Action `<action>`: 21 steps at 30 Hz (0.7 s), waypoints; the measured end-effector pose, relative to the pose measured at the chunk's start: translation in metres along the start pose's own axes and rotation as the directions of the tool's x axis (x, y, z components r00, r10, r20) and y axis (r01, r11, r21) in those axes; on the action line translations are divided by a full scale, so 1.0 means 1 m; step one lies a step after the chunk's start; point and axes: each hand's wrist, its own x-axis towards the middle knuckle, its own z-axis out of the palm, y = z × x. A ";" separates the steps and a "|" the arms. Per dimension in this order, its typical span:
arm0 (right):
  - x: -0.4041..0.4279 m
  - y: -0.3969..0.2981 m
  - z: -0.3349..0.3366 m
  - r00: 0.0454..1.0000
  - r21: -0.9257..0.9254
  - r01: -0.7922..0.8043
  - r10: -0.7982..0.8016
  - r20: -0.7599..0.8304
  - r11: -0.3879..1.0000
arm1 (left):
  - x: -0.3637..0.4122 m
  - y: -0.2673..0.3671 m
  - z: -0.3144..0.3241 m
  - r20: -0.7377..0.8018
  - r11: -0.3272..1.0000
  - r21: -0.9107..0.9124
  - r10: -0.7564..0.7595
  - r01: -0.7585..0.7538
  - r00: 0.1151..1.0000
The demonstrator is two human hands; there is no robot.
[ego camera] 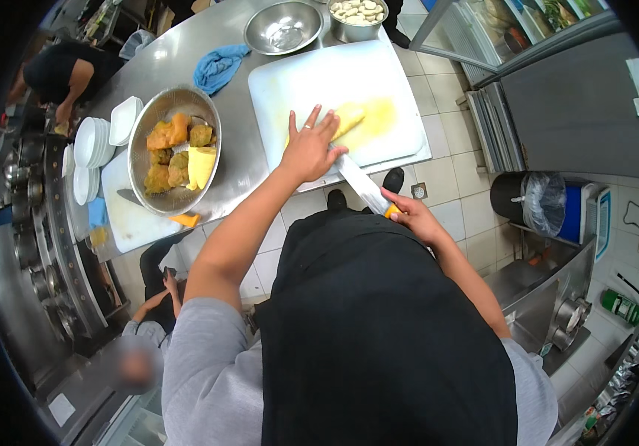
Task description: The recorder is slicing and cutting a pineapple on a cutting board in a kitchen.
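My right hand (413,216) grips the yellow handle of a large kitchen knife (361,183), whose broad blade runs up towards the cutting board. Under the spread fingers of my left hand (311,146) lies a yellow piece of food (350,119), partly hidden by the hand. The knife tip is beside my left thumb, and whether it touches the food cannot be told. Yellow stains mark the white cutting board (319,75) around the piece. A perforated metal colander (216,167) to the left holds orange, brownish and yellow food pieces.
A blue cloth (219,68), an empty steel bowl (284,28) and a steel pot (355,32) of pale pieces stand around the board. White dishes (90,142) and a second cutting board (141,226), with another knife (130,196), are at left. Other people are nearby at left.
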 end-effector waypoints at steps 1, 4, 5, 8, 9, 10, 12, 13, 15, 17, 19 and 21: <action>-0.008 -0.002 -0.001 1.000 0.002 0.002 -0.002 -0.001 1.000 | 0.006 -0.003 0.002 -0.026 0.976 -0.176 -0.135 0.129 0.990; -0.029 -0.006 -0.004 1.000 -0.082 0.005 -0.006 -0.006 0.997 | 0.024 -0.004 -0.007 0.006 0.884 -0.363 -0.313 0.294 0.950; -0.033 -0.005 -0.004 1.000 -0.058 -0.001 0.000 -0.014 0.998 | 0.031 -0.003 -0.012 0.039 0.858 -0.375 -0.364 0.351 0.930; -0.039 0.002 -0.007 1.000 -0.059 0.007 -0.008 -0.018 0.998 | 0.042 -0.005 -0.009 0.042 0.834 -0.379 -0.417 0.401 0.908; -0.038 0.006 -0.008 1.000 -0.083 0.019 -0.020 -0.017 0.996 | 0.047 -0.007 -0.007 0.064 0.808 -0.391 -0.455 0.441 0.888; -0.038 0.009 -0.009 1.000 -0.082 0.020 -0.022 -0.016 0.996 | 0.049 -0.012 -0.004 0.063 0.809 -0.389 -0.454 0.441 0.889; -0.036 0.016 -0.008 0.999 -0.087 0.019 -0.022 -0.030 0.996 | 0.049 -0.025 -0.004 0.158 0.702 -0.561 -0.431 0.440 0.889; -0.037 0.016 -0.009 0.999 -0.081 0.019 -0.022 -0.030 0.997 | 0.049 -0.030 -0.007 0.161 0.704 -0.557 -0.428 0.440 0.889; -0.038 0.016 -0.013 0.999 -0.081 0.001 -0.004 -0.038 0.997 | 0.046 -0.043 -0.016 0.160 0.585 -0.690 -0.451 0.426 0.878; -0.040 0.014 -0.013 1.000 -0.061 -0.006 0.004 -0.027 0.998 | 0.031 -0.062 -0.021 0.201 0.440 -0.792 -0.466 0.422 0.862; -0.041 0.015 -0.015 1.000 -0.042 -0.012 0.011 -0.022 0.999 | 0.016 -0.073 -0.039 0.183 0.264 -0.904 -0.468 0.335 0.864; -0.043 0.016 -0.016 0.999 -0.045 -0.002 0.000 -0.037 0.999 | 0.002 -0.072 -0.064 0.209 0.301 -0.878 -0.455 0.371 0.866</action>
